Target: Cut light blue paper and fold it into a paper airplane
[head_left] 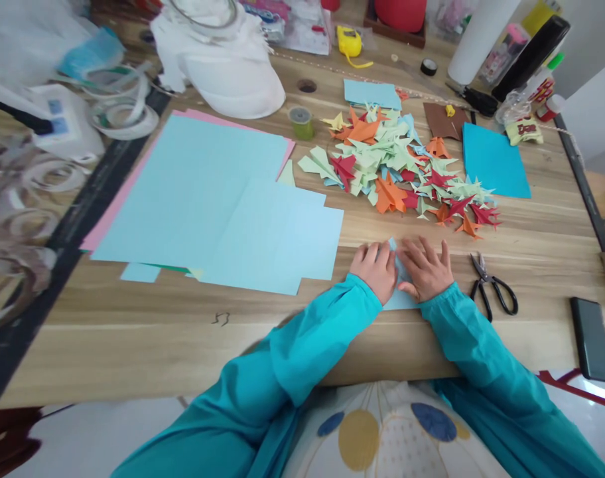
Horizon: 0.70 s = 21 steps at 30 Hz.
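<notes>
The fingers of the right hand (pixel 426 271) spread wide on a small light-blue paper sheet (pixel 401 303); those of the left hand (pixel 375 271) lie close together over it, whether pinching I cannot tell. The sheet rests on the wood-grained worktop (pixel 263 338), between black-handled metal scissors (pixel 494 279) and large light-blue paper sheets (pixel 193 186).

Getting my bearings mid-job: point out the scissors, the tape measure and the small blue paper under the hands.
Scissors (pixel 487 279): head view, at the pivot.
Tape measure (pixel 349 42): head view, on the yellow case.
Small blue paper (pixel 401 301): head view, on its exposed lower part.
</notes>
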Each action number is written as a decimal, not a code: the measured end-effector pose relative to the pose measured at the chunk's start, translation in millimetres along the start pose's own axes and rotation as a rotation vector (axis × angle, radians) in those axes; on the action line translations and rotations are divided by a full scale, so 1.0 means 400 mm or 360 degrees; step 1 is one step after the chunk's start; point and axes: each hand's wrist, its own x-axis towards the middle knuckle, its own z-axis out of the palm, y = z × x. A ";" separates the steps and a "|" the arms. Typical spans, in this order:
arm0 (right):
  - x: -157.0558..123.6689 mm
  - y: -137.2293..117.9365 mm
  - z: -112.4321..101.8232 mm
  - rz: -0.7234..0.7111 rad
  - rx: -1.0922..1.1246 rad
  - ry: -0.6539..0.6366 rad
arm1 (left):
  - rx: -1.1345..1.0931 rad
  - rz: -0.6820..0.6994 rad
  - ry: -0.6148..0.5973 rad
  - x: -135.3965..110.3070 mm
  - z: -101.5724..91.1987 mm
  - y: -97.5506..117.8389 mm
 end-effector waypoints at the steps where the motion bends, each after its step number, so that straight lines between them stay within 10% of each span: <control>1: -0.012 -0.001 -0.006 -0.0009 -0.0003 -0.0007 | 0.0001 0.0005 0.0001 0.001 -0.002 0.000; 21: -0.201 -0.020 -0.083 0.0075 0.0187 0.0191 | -0.0048 0.0155 0.0213 0.007 0.004 -0.020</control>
